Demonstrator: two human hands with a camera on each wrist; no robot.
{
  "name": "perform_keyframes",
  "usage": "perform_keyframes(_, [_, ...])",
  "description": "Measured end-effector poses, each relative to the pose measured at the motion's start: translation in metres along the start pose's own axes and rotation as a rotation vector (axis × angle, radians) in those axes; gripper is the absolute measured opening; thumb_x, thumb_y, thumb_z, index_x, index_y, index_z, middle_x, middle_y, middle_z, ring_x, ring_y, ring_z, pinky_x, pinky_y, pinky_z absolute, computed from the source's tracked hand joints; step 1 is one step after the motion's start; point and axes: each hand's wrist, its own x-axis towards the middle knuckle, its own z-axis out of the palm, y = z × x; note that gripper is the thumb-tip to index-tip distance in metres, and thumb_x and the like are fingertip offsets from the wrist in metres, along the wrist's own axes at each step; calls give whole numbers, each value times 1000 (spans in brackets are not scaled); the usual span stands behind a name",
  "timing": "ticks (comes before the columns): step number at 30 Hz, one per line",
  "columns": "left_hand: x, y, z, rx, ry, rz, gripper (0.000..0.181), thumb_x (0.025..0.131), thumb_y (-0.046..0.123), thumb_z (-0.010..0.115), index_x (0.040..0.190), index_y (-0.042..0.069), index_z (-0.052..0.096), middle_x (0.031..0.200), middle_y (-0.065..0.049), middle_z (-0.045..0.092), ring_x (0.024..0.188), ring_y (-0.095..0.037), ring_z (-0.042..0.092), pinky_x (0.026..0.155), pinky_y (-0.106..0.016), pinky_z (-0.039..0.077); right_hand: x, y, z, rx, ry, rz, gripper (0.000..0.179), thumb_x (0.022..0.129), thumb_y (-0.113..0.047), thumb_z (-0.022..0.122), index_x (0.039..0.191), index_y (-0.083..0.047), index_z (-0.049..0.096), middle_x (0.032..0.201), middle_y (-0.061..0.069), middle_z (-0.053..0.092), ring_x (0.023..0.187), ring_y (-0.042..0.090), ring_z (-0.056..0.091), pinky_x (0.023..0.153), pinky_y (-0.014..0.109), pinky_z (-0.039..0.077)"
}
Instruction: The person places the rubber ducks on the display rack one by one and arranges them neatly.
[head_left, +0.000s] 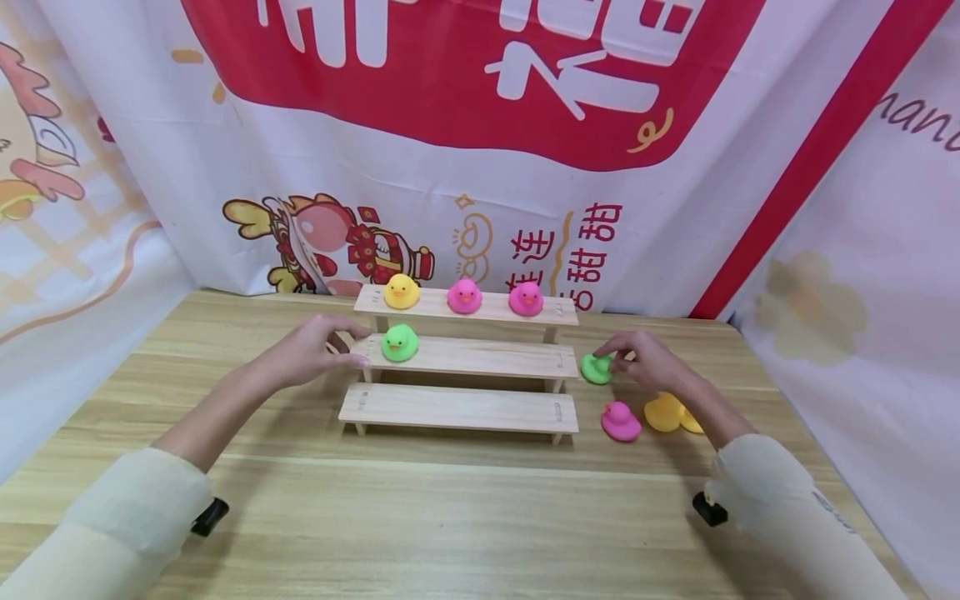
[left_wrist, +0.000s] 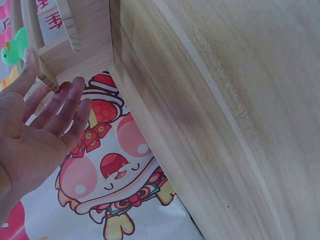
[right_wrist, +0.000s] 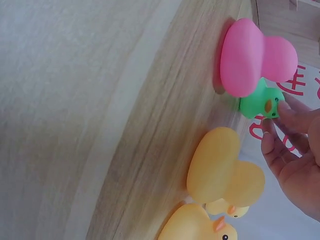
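Ducks [head_left: 464, 297], smooth plastic-looking, soft sheen; tiered shelf [head_left: 465, 407], pale matt wood; tabletop [head_left: 442, 525], smooth wood-grain; backdrop [head_left: 420, 200], creased printed cloth; sleeves [head_left: 780, 504], matt cloth

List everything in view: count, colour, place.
Wood-grain table: one, light brown, underneath
Three-tier wooden rack: one, pale, on table
Yellow toy ducks: four, bright yellow, one top tier, three on table
Pink toy ducks: three, bright pink, two top tier, one on table
Green toy ducks: two, bright green, one middle tier, one beside rack
Printed cloth hangings: count unclear, white and red, behind, both sides
Wrist devices: two, black, at cuffs
Long sleeves: two, pale, on forearms
Left hand: one, holding middle tier's left end
Right hand: one, holding rightmost green toy duck
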Motion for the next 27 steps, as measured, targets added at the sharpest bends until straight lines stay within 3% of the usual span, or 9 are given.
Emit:
perform_keyframes(11, [0, 0, 0, 5, -6, -2, 43, 93, 15, 80, 127, -9, 67, 126, -26, 68, 97, -32, 72, 81, -43, 62, 2, 1, 3, -15, -8, 72, 25, 91, -4, 78, 115, 5, 76, 104, 14, 76, 88, 25, 65, 75, 29, 55])
perform_keyframes(27, [0, 1, 0, -1, -6, -7, 45, 93, 18, 81, 127, -8, 68, 125, -26, 68, 97, -31, 71, 83, -44, 62, 1, -4, 4, -36, 20, 54, 25, 94, -9, 77, 116, 2, 76, 103, 11, 76, 89, 24, 65, 76, 31, 55])
